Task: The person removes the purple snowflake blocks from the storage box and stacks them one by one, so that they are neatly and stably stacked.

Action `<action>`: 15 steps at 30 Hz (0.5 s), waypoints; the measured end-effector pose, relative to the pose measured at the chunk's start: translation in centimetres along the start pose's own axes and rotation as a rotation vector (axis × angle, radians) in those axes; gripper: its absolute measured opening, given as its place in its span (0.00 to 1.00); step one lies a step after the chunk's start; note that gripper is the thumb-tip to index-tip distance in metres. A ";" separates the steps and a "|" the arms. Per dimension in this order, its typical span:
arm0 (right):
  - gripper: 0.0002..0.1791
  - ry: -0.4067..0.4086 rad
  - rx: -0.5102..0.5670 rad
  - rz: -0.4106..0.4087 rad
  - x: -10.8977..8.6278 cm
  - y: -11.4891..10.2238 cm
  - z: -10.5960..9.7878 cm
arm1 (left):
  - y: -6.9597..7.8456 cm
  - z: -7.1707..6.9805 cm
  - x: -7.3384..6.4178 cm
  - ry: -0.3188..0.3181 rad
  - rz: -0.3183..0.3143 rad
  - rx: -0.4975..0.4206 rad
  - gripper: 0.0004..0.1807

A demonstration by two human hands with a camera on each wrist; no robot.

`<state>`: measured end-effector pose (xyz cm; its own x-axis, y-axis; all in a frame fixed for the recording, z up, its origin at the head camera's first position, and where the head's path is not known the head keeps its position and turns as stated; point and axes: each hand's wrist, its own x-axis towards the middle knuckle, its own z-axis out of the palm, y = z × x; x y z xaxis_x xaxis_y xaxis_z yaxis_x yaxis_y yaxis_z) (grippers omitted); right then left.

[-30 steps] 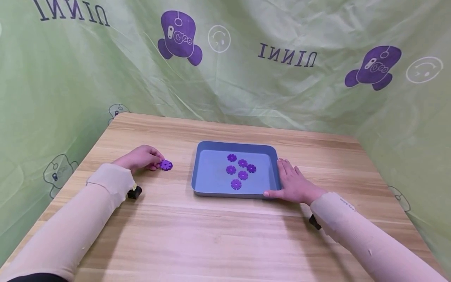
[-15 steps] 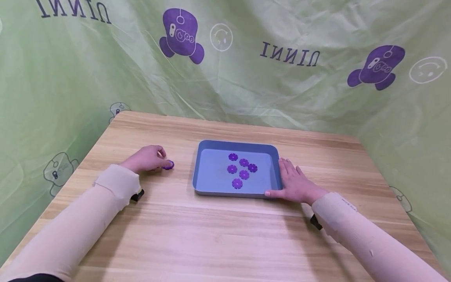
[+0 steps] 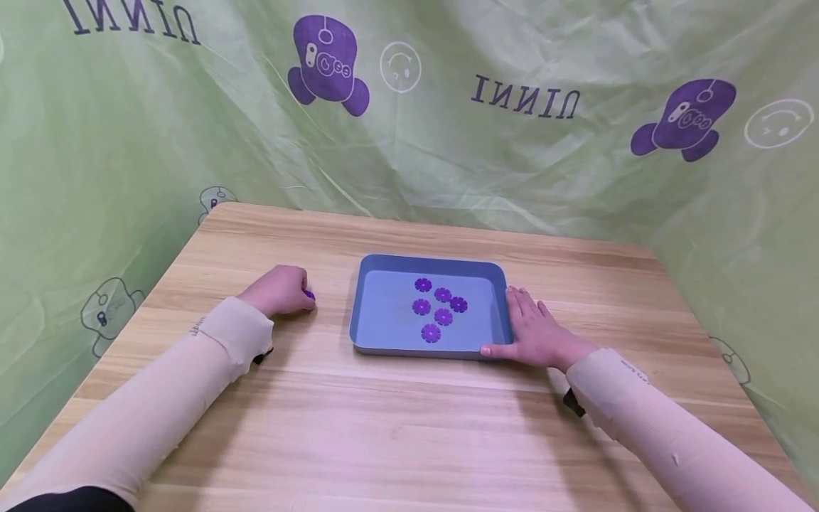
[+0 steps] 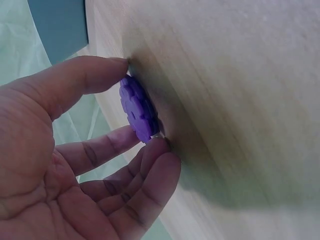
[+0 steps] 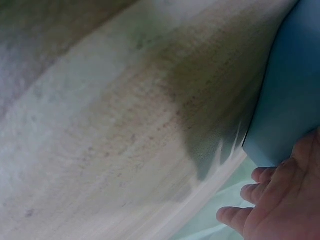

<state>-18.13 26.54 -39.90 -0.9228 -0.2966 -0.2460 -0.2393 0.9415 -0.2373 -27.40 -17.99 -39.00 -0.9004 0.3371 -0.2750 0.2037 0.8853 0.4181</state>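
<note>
At the table's left, my left hand has its thumb and fingers around the edges of a small stack of purple notched plastic discs, low over the wood. In the head view the hand covers most of that stack. My right hand rests against the right side of a blue-grey tray, its fingers extended along the wall and the thumb at the front corner. Inside the tray lie several more purple discs, flat and grouped toward the right half.
The light wood table stretches between both arms. A pale green printed curtain hangs behind it and at the sides. Each forearm wears a beige sleeve with a small black device under the wrist.
My left hand has moved slightly right and closed its fingers around the discs, which now show less in the head view. The right hand has stayed at the tray.
</note>
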 end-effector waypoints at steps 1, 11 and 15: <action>0.71 -0.001 0.001 0.000 0.0 0.0 0.0 | 0.0 0.0 0.0 0.001 0.003 0.004 0.14; 0.71 0.001 0.002 -0.008 0.0 0.2 0.1 | 0.0 0.0 0.4 -0.013 0.022 0.015 0.11; 0.71 -0.001 -0.002 -0.006 0.1 0.3 0.1 | 0.1 0.0 0.4 -0.026 0.035 0.025 0.07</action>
<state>-18.21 26.74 -40.10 -0.9212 -0.3020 -0.2453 -0.2452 0.9401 -0.2369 -27.71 -17.80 -39.03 -0.8823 0.3762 -0.2829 0.2453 0.8804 0.4059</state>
